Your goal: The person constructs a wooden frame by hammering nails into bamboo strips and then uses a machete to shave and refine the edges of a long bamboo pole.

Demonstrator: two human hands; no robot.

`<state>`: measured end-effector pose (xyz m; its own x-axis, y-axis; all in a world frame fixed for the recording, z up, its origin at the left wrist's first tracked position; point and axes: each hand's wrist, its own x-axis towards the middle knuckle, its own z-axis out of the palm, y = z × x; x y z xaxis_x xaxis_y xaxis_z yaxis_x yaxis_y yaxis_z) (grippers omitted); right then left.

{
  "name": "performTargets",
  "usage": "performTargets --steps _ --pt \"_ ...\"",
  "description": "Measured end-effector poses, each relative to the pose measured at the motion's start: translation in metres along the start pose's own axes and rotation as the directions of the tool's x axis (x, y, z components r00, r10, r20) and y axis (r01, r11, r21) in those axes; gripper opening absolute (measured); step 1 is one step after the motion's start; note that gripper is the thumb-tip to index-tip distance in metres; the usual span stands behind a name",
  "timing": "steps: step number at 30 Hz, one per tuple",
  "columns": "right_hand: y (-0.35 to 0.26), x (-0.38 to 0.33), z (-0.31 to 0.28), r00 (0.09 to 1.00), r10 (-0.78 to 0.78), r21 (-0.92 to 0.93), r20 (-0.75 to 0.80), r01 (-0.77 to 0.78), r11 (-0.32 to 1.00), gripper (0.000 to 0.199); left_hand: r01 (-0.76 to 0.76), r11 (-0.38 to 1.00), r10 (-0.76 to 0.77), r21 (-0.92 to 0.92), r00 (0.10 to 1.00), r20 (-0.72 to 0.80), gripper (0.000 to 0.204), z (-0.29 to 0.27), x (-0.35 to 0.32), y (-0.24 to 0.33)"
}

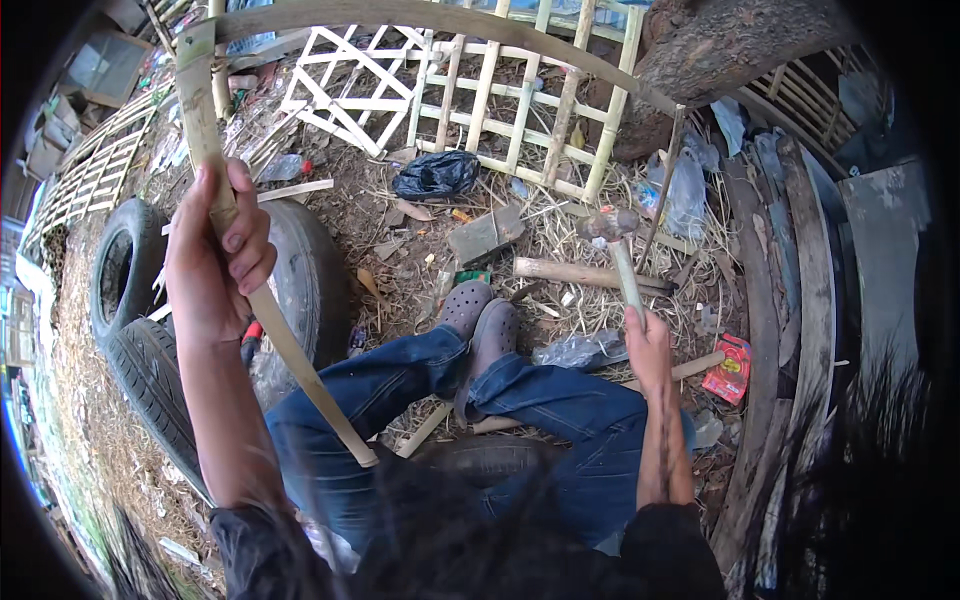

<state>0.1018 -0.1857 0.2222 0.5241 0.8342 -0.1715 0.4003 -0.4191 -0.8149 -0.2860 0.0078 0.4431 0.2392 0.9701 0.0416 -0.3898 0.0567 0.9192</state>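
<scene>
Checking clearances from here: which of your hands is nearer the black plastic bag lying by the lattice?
Left. The left hand grips the bamboo strip left of and below the black plastic bag; the right hand, holding the hammer, sits farther down-right.

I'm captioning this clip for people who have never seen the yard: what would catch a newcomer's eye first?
First, the long bent bamboo strip gripped in the raised left hand, arching across the top of the picture. Next, the hammer held up by the right hand at centre right, above the crossed legs in blue jeans. Then the old tyres on the left and the pale lattice panels lying on littered ground ahead.
</scene>
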Motion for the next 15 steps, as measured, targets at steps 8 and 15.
performTargets --steps 8,15 --pt "0.056 0.015 0.021 0.983 -0.012 0.26 -0.185 0.061 0.964 0.038 -0.252 0.875 0.145 0.412 0.951 0.273 0.026 0.119 0.09 0.088" --pt "0.053 0.04 0.029 0.985 0.027 0.329 -0.171 0.032 0.944 0.039 -0.468 0.8 0.307 0.376 0.857 0.414 0.029 0.199 0.132 0.088"
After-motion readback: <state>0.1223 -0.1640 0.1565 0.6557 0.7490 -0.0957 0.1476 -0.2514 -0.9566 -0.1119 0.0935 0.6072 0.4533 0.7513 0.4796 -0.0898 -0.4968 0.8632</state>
